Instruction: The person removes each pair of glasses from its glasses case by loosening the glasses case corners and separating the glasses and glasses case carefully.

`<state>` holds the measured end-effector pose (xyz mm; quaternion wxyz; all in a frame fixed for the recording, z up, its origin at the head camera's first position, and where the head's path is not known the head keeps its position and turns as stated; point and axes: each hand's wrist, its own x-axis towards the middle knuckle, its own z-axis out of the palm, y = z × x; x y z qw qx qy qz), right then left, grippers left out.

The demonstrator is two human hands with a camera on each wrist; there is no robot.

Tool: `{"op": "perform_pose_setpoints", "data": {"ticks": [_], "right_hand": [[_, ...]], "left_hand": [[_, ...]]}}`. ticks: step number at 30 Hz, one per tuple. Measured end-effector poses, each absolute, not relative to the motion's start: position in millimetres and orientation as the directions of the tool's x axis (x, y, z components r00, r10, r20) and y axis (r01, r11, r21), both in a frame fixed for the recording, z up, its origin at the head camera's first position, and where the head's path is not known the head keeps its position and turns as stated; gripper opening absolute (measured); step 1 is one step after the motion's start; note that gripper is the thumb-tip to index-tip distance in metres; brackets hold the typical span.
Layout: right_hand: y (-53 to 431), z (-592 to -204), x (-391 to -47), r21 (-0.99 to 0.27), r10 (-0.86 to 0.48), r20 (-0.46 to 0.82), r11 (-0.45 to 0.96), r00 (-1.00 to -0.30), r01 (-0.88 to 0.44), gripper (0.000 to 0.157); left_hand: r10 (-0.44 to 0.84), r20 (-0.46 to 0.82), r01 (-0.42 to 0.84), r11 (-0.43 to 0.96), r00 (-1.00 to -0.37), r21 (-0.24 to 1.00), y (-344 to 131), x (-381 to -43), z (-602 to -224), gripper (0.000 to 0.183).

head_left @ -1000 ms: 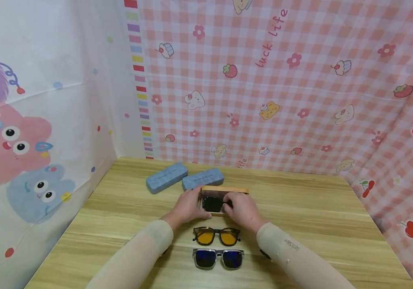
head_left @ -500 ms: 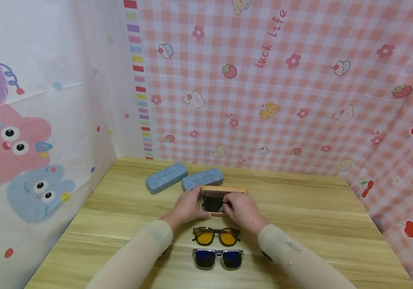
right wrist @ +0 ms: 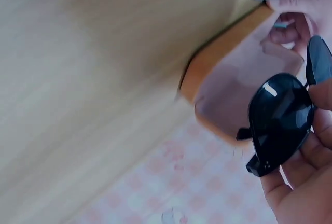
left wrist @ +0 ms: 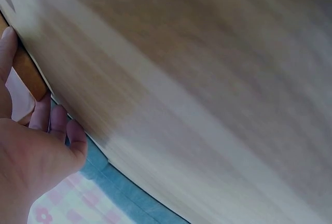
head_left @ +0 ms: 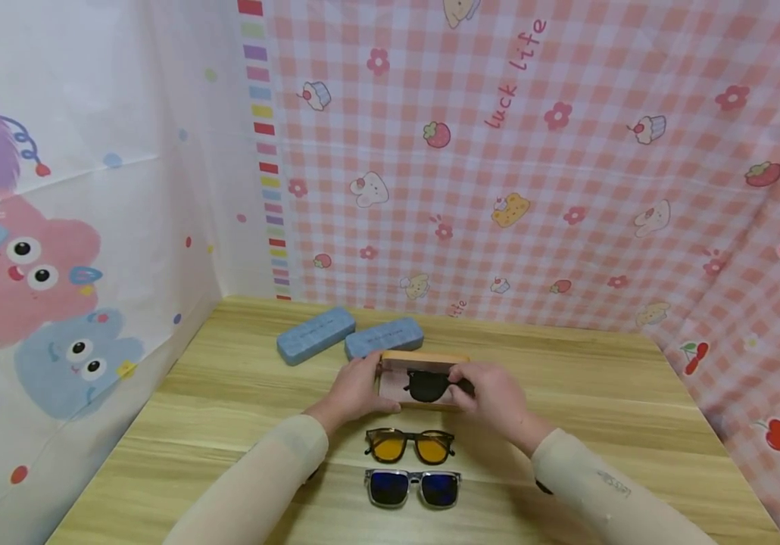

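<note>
Black sunglasses (head_left: pixel 427 385) are pinched near the bridge by my right hand (head_left: pixel 495 397), over the right part of an open orange glasses case (head_left: pixel 425 356). In the right wrist view the sunglasses' dark lens (right wrist: pixel 282 117) shows large, in front of the case's pale inside (right wrist: pixel 228 73). My left hand (head_left: pixel 357 387) grips the left end of the case, thumb at the front edge and fingers behind. The left wrist view shows this hand (left wrist: pixel 36 156) with its fingers curled at the orange case wall (left wrist: pixel 30 76). The far lens is partly hidden by my right fingers.
Two blue glasses cases (head_left: pixel 316 336) lie closed behind the orange one. In front lie amber-lensed glasses (head_left: pixel 388 448), and nearer still clear-framed sunglasses with dark blue lenses (head_left: pixel 388 489). A pink checked cloth (head_left: pixel 472 250) hangs behind the wooden table (head_left: pixel 601 393).
My right hand has moved right and lifted the black sunglasses from inside the orange case, baring its pale lining on the left. The left hand keeps its hold on the case.
</note>
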<state>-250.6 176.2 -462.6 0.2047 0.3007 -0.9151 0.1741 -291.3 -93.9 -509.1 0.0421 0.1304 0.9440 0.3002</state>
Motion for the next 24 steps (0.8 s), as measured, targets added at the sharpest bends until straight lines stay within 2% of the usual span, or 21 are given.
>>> {"op": "perform_pose_setpoints", "data": {"ticks": [3,10,20,24], "right_hand": [[196,-455,-246,-0.253,-0.487,0.464,0.728,-0.74,-0.637,0.01],[239,-442,-232,-0.449,-0.46,0.291,0.709,-0.839,-0.545,0.01],[272,-449,-215,-0.504,-0.542,0.125,0.686,-0.831,-0.524,0.012],[276,-457,-212,-0.474,-0.581,0.09,0.689,-0.809,-0.548,0.016]], "left_hand": [[0.262,-0.015,0.205,0.789,-0.965,0.578,-93,-291,-508,0.108],[0.255,-0.021,0.196,0.788,-0.967,0.583,-93,-291,-509,0.108],[0.255,-0.019,0.195,0.784,-0.967,0.589,-93,-292,-511,0.109],[0.253,-0.018,0.195,0.787,-0.967,0.585,-93,-293,-511,0.108]]}}
